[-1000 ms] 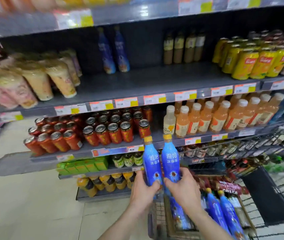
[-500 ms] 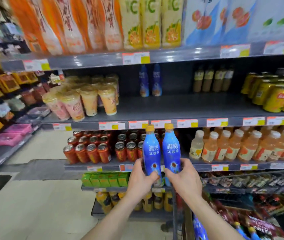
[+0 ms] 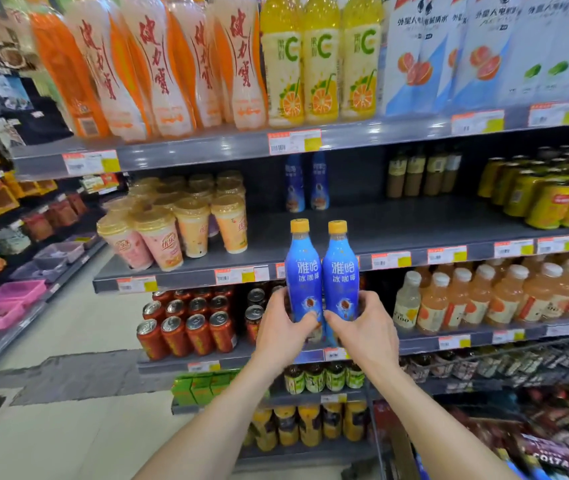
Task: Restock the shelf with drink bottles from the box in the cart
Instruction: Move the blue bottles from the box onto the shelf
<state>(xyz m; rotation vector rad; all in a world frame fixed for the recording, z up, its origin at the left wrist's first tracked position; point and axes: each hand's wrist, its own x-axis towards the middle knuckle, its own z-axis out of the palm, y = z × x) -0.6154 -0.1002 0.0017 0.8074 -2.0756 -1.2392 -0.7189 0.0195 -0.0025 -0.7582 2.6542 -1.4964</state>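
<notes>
Two blue drink bottles with yellow caps stand upright side by side in the air before the shelving. My left hand (image 3: 281, 332) grips the left bottle (image 3: 302, 275) low on its body. My right hand (image 3: 366, 329) grips the right bottle (image 3: 340, 275) the same way. Their caps reach just above the front edge of a dark grey shelf (image 3: 397, 223). At the back of that shelf stand two matching blue bottles (image 3: 305, 183). Only the cart's corner (image 3: 536, 459) shows at the bottom right; the box is out of view.
On the same shelf, capped milk-tea cups (image 3: 186, 226) stand to the left, brown bottles (image 3: 421, 173) and yellow cans (image 3: 553, 199) to the right. Red cans (image 3: 189, 323) and orange juice bottles (image 3: 501, 296) fill the shelf below. Tall bottles (image 3: 207, 64) line the shelf above.
Both hands have lifted the two blue bottles from over the cart up to the level of the dark shelf's front edge. The view has tilted upward, and the cart has dropped out of sight.
</notes>
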